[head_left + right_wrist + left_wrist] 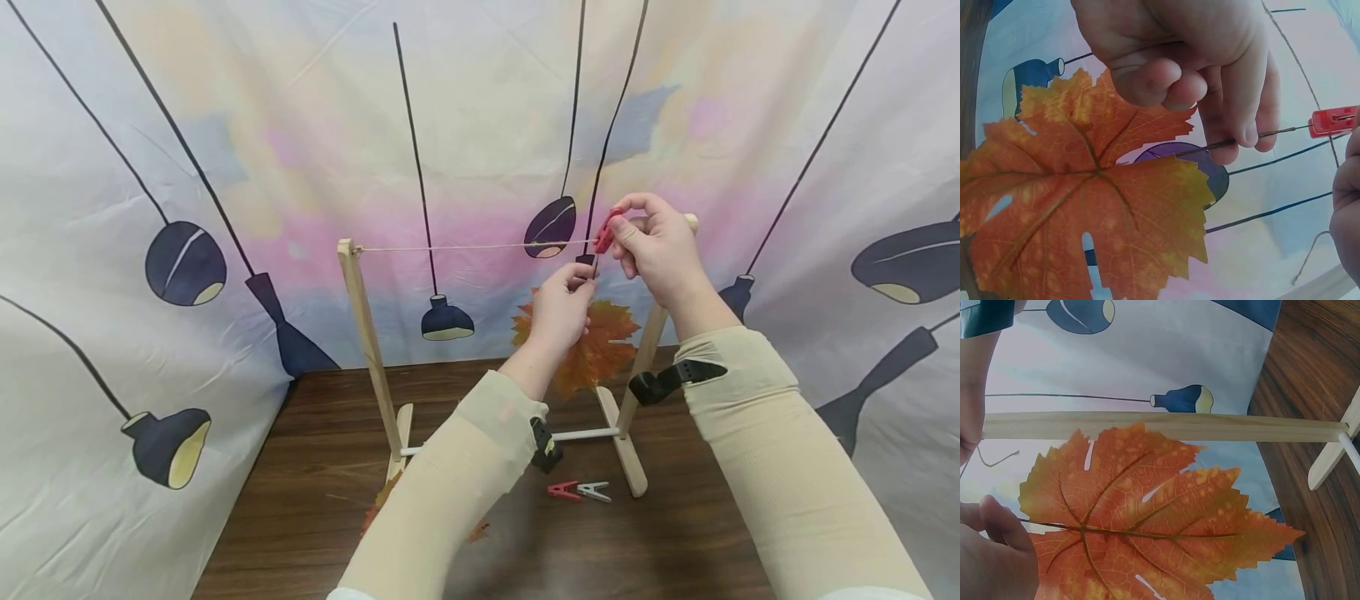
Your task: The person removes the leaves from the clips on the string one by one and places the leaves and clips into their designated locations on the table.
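Observation:
An orange artificial maple leaf (pixel 600 346) hangs below the string (pixel 465 247) near the right post. My left hand (pixel 561 307) pinches its thin dark stem (pixel 1194 151) between thumb and fingers. Just above, my right hand (pixel 658 246) grips a red clothespin (pixel 606 233) at the string. In the right wrist view the clothespin's jaws lie over the string and meet the end of the stem. The whole leaf blade (pixel 1141 519) spreads out beyond my left fingers in the left wrist view.
A wooden frame with a left post (pixel 367 342), a right post (pixel 647 358) and a white crossbar (pixel 585 435) stands on the dark wood table (pixel 675 533). A red clothespin (pixel 564 491) and a white clothespin (pixel 595 492) lie in front. More leaf (pixel 371 510) shows beside my left sleeve.

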Demonstrator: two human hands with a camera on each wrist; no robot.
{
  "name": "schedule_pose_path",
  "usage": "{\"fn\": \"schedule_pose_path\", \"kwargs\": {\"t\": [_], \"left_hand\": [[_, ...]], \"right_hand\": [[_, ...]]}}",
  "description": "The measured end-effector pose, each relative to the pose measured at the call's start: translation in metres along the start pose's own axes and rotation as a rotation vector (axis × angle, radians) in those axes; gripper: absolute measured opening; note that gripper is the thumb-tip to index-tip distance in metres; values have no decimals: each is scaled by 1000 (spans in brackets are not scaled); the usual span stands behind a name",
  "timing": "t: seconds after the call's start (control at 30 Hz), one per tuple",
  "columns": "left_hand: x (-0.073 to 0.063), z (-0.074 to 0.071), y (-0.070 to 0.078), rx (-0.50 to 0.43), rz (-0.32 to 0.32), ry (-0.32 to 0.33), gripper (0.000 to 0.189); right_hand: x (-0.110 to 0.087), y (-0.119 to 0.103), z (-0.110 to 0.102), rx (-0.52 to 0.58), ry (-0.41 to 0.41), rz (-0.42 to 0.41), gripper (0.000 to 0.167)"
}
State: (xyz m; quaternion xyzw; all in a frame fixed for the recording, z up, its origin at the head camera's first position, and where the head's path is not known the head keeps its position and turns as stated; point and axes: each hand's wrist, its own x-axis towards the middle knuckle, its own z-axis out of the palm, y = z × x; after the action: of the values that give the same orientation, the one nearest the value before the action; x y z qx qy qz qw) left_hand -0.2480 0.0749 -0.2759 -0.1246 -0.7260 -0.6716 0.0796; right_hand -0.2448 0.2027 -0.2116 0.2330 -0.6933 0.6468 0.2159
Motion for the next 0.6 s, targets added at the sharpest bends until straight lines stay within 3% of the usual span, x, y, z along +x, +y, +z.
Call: {"fn": "schedule_pose_path", "kwargs": {"t": [0.6], "left_hand": [[4, -5, 5, 65, 36, 19, 14]], "right_hand": [[0, -2, 1, 17, 54, -27, 8]]}}
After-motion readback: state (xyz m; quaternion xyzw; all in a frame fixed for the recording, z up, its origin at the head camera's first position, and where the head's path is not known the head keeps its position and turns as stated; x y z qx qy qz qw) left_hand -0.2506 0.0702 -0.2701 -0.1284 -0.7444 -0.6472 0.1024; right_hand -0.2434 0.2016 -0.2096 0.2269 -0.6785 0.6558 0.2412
